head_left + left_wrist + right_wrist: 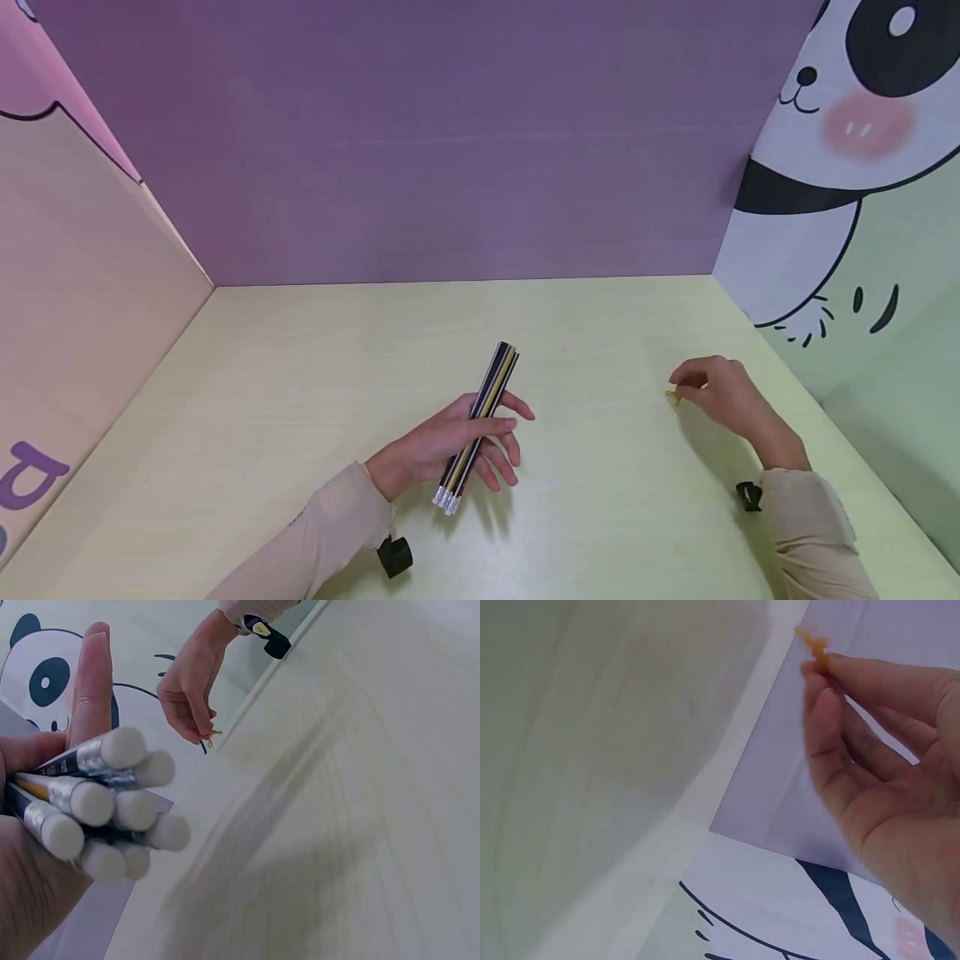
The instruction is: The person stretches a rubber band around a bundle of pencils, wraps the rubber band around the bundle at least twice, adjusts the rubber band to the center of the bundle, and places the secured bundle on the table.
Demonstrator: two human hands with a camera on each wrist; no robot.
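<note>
My left hand (441, 437) holds a bundle of several striped pencils (495, 379) above the table, the thumb laid across them and the other fingers spread behind. In the left wrist view the white erasers (91, 802) at the pencils' near ends face the camera. Farther right, my right hand (723, 402) pinches a small, bunched yellow rubber band (674, 397) between thumb and fingertips. The right wrist view has the rubber band (819, 654) sticking out past the fingertips, apart from the pencils.
Beneath both hands lies a pale wood-grain table (300, 367). A purple wall (450, 167) closes off the back. The right wall (900, 358) has a panda drawing, and a pinkish wall (82, 275) stands at the left. Black straps with small cameras sit at both wrists.
</note>
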